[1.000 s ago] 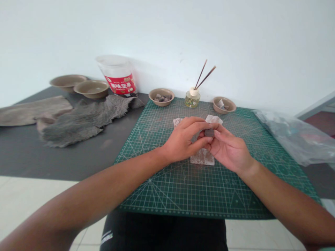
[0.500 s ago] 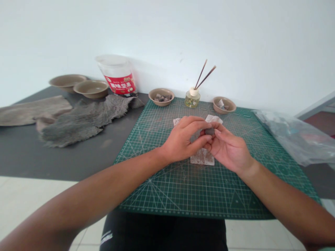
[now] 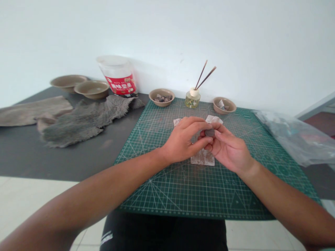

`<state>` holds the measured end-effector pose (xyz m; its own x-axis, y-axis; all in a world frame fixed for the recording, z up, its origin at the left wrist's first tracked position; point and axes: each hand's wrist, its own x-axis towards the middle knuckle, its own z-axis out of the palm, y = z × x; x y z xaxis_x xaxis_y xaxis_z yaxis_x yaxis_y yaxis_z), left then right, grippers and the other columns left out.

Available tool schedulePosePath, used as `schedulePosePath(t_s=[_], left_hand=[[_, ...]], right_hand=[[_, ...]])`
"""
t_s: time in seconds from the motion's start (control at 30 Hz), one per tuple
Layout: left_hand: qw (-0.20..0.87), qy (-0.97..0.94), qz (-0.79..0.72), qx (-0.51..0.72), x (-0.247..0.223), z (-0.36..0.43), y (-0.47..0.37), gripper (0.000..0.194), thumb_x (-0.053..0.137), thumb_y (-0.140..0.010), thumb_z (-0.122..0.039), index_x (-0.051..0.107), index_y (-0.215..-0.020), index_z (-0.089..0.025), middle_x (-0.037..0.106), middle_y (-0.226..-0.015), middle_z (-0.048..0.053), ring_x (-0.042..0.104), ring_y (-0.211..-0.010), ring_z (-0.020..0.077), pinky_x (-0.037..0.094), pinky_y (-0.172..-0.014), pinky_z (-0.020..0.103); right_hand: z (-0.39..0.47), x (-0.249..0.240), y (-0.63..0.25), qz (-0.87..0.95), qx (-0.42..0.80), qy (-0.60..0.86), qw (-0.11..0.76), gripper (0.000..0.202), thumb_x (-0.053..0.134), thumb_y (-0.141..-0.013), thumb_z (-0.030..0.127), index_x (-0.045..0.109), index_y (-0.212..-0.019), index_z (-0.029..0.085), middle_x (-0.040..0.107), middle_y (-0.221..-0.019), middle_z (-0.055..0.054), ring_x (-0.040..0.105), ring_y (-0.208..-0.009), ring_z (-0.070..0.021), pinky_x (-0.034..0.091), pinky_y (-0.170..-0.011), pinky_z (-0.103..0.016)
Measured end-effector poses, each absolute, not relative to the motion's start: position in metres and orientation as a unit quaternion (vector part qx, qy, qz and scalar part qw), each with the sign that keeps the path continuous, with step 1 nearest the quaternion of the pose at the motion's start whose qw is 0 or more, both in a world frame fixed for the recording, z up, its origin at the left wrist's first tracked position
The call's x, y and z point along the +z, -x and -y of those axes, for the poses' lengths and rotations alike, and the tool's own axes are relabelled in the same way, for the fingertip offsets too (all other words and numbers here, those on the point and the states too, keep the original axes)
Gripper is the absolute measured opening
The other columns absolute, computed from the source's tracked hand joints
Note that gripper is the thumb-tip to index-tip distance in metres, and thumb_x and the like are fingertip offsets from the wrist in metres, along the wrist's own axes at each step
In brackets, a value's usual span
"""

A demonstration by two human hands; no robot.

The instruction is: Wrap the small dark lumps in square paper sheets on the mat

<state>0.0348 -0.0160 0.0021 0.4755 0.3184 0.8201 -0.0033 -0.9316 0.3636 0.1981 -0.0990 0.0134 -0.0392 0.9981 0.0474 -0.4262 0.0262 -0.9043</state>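
Between the fingertips of both hands is a small dark grey stone-like piece (image 3: 209, 132). My left hand (image 3: 185, 139) pinches it from the left, thumb below and fingers above. From the right, my right hand (image 3: 228, 146) grips the same piece with its palm partly turned up. Below the hands, a stained whitish block or pad (image 3: 202, 158) lies on the green cutting mat (image 3: 167, 195), mostly covered by my hands. Crumpled white tissue (image 3: 214, 119) shows just behind my fingers, with another bit at the left.
Along the wall stand a bowl of stone pieces (image 3: 161, 101), a reed diffuser (image 3: 193, 98), a bowl with paper scraps (image 3: 224, 106) and a red-labelled plastic tub (image 3: 119, 78). Two bowls (image 3: 92, 91) and grey cloths (image 3: 78, 122) sit left. A clear plastic bag (image 3: 298, 136) lies right.
Both hands stay in nearly the same place. The small grey piece has turned slightly between the fingertips, showing more of its flat face.
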Motion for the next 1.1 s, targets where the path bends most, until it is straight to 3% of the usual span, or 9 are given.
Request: schedulePosePath(t_s=[0.27, 0.5, 0.73, 0.83, 0.93, 1.1], left_hand=[[0.156, -0.845, -0.087, 0.505, 0.003, 0.015, -0.035, 0.022, 0.065, -0.091, -0.025, 0.060, -0.112, -0.020, 0.067, -0.114, 0.008, 0.062, -0.105, 0.0188, 0.051, -0.092, 0.035], [0.147, -0.842, -0.080, 0.513, 0.001, 0.015, -0.034, 0.026, 0.067, -0.090, -0.024, 0.059, -0.114, -0.019, 0.066, -0.115, 0.008, 0.062, -0.106, 0.0183, 0.050, -0.092, 0.034], [0.186, -0.861, -0.133, 0.455, 0.010, 0.014, -0.027, 0.031, 0.062, -0.091, -0.028, 0.055, -0.120, -0.019, 0.063, -0.118, 0.008, 0.060, -0.108, 0.0200, 0.049, -0.093, 0.035], [0.208, -0.906, -0.180, 0.323, 0.016, 0.009, -0.018, 0.030, 0.060, -0.088, -0.024, 0.056, -0.117, -0.018, 0.065, -0.111, 0.006, 0.060, -0.099, 0.0205, 0.048, -0.088, 0.035], [0.178, -0.965, -0.127, 0.147, 0.016, 0.005, -0.013, 0.024, 0.063, -0.086, -0.029, 0.063, -0.108, -0.019, 0.064, -0.106, 0.005, 0.058, -0.101, 0.0231, 0.044, -0.094, 0.037], [0.143, -0.981, -0.119, 0.058, 0.009, 0.003, -0.011, 0.035, 0.068, -0.085, -0.046, 0.065, -0.107, -0.019, 0.059, -0.109, 0.007, 0.056, -0.101, 0.0239, 0.042, -0.091, 0.034]], right_hand=[[0.100, 0.013, -0.200, 0.398, 0.613, 0.346, 0.588, 0.013, 0.064, -0.089, 0.028, 0.065, -0.102, 0.026, 0.069, -0.095, 0.000, 0.067, -0.083, -0.0126, 0.057, -0.063, -0.021], [0.101, 0.010, -0.199, 0.423, 0.600, 0.335, 0.591, 0.019, 0.066, -0.089, 0.024, 0.064, -0.108, 0.028, 0.067, -0.102, 0.001, 0.066, -0.088, -0.0116, 0.056, -0.070, -0.021], [0.100, 0.016, -0.215, 0.553, 0.449, 0.427, 0.557, 0.017, 0.064, -0.093, 0.030, 0.063, -0.110, 0.029, 0.062, -0.101, 0.000, 0.061, -0.090, -0.0160, 0.054, -0.078, -0.030], [0.103, 0.025, -0.226, 0.657, 0.306, 0.508, 0.467, 0.016, 0.062, -0.094, 0.028, 0.062, -0.109, 0.028, 0.061, -0.095, -0.001, 0.059, -0.082, -0.0163, 0.051, -0.073, -0.031], [0.104, 0.031, -0.229, 0.758, 0.197, 0.534, 0.320, 0.014, 0.061, -0.092, 0.024, 0.063, -0.106, 0.024, 0.062, -0.091, -0.001, 0.057, -0.078, -0.0159, 0.047, -0.070, -0.031], [0.105, 0.023, -0.220, 0.840, 0.148, 0.502, 0.144, 0.009, 0.063, -0.090, 0.024, 0.064, -0.099, 0.021, 0.061, -0.094, -0.002, 0.059, -0.087, -0.0177, 0.046, -0.077, -0.032]])
